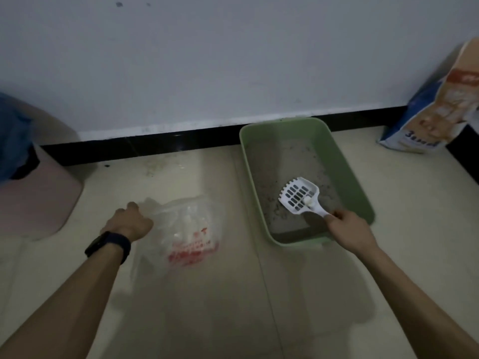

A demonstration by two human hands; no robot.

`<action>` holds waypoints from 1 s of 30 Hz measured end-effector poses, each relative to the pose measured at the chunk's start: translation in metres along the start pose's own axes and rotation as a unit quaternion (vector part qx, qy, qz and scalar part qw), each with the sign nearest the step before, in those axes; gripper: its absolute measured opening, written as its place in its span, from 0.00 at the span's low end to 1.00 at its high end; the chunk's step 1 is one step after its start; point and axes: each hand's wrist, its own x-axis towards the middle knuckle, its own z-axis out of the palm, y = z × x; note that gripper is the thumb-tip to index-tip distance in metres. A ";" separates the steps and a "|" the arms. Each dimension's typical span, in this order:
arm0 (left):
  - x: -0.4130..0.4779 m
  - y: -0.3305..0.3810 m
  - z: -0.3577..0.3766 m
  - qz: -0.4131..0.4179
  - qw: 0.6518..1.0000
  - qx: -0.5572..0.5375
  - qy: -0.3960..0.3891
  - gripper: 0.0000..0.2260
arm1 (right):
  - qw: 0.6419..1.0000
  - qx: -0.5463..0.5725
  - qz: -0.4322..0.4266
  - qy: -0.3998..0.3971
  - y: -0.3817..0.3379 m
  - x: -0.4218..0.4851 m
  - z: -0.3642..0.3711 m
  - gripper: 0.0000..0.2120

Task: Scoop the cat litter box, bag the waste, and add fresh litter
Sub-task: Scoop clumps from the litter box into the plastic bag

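Beige tiled floor [207, 307] under green litter box [344, 161], by white wall [207, 60].

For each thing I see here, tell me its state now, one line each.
Litter box: open, thin grey litter inside.
Scoop: held above the litter, one white clump on it.
Plastic bag: on the floor, gripped at its edge.
Litter bag: upright, leaning at the wall.
Left hand: gripping the bag.
Right hand: gripping the scoop handle.

One litter box [305, 177], one scoop [300, 195], perhaps two bags [186, 229].

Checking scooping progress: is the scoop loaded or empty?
Loaded: one pale clump sits on the white scoop, held by the right hand above the litter box.
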 end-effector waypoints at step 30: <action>-0.065 0.184 0.092 0.373 0.919 0.116 0.062 0.32 | 0.990 -0.136 0.011 -0.032 -0.029 0.035 0.044 0.26</action>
